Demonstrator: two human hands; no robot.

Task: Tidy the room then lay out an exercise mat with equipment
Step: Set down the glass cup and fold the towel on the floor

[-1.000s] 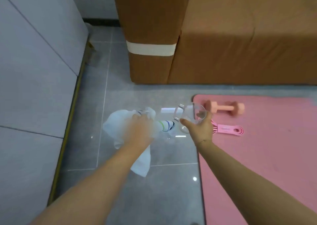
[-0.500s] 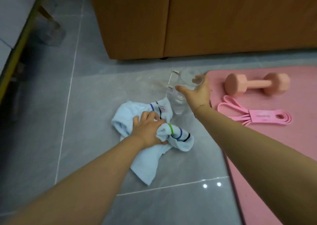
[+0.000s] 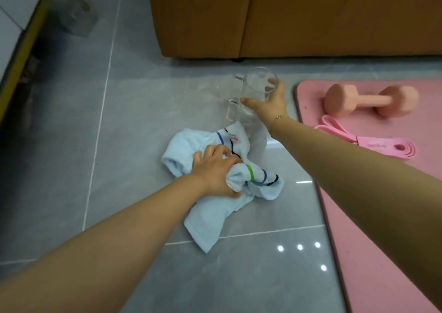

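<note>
A light blue towel with coloured stripes lies crumpled on the grey tile floor. My left hand grips a bunched part of it against the floor. My right hand holds a clear glass mug by its rim, just beyond the towel. To the right lies the pink exercise mat. A pink dumbbell rests on the mat's far end, and a pink resistance band lies just in front of it.
A brown sofa stands along the far side of the floor. At the upper left a grey cabinet with a yellow-edged base borders the tiles. Ceiling lights reflect on the glossy floor.
The view has dropped closer to the floor. My left hand has pressed the towel down on the tiles. My right hand keeps hold of the glass mug beside the mat.
</note>
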